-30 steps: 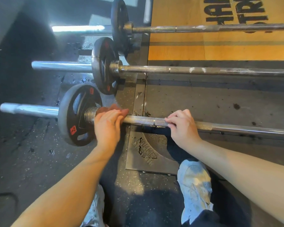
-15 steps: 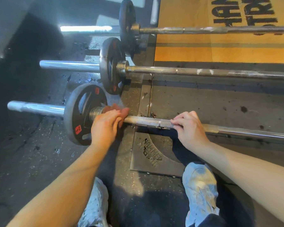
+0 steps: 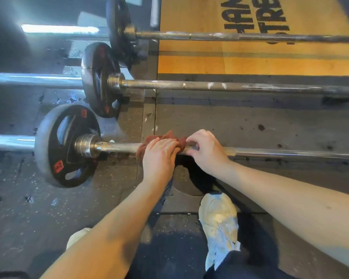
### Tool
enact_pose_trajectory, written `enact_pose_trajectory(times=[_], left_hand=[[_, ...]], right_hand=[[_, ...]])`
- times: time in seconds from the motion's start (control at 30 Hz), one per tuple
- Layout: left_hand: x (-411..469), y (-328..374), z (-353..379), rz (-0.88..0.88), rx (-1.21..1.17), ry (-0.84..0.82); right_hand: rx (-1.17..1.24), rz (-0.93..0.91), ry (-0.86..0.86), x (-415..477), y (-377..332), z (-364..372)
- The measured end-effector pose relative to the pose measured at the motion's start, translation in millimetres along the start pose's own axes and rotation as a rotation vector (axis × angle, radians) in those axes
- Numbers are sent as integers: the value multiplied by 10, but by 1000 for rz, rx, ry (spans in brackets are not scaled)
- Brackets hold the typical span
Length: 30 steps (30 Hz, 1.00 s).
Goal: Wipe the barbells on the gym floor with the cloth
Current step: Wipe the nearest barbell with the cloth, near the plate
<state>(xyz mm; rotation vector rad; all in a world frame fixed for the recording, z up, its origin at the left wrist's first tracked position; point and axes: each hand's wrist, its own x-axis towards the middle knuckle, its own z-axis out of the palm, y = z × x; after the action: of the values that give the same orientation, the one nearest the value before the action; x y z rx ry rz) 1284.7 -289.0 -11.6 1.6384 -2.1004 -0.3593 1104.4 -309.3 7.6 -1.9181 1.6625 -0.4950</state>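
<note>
Three barbells (image 3: 290,154) (image 3: 270,88) (image 3: 230,36), three weight plates (image 3: 57,152) (image 3: 98,81) (image 3: 118,27), one cloth (image 3: 165,136), two hands (image 3: 159,156) (image 3: 207,153), two shoes (image 3: 219,224) (image 3: 77,236).

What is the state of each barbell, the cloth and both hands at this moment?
nearest barbell, lying flat, held by both hands.
cloth, bunched around the nearest barbell's shaft, under the left hand.
left hand, grips the cloth on the shaft.
right hand, grips the shaft beside the cloth.
middle barbell, lying flat, untouched.
far barbell, lying flat, untouched.
</note>
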Motion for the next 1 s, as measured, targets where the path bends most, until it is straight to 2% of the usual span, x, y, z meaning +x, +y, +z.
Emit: enact_pose_trajectory(times=[0.1, 0.3, 0.4, 0.57, 0.73, 0.9, 1.0], left_hand=[[12, -211, -213, 63, 57, -20], [-171, -1001, -845, -101, 99, 0], [-115, -737, -648, -127, 62, 71], [-30, 108, 80, -13, -46, 97], [-114, -255, -84, 103, 2, 77], [-316, -949, -570, -98, 104, 131], [-391, -1275, -732, -165, 72, 172]], right_hand=[[-34, 30, -12, 5, 41, -67], [-84, 23, -12, -95, 150, -217], [-113, 5, 0, -150, 262, -293], [-129, 9, -12, -154, 326, -336], [-118, 6, 10, -160, 317, -268], [-102, 16, 26, -157, 301, -238], [-92, 13, 32, -145, 293, -231]])
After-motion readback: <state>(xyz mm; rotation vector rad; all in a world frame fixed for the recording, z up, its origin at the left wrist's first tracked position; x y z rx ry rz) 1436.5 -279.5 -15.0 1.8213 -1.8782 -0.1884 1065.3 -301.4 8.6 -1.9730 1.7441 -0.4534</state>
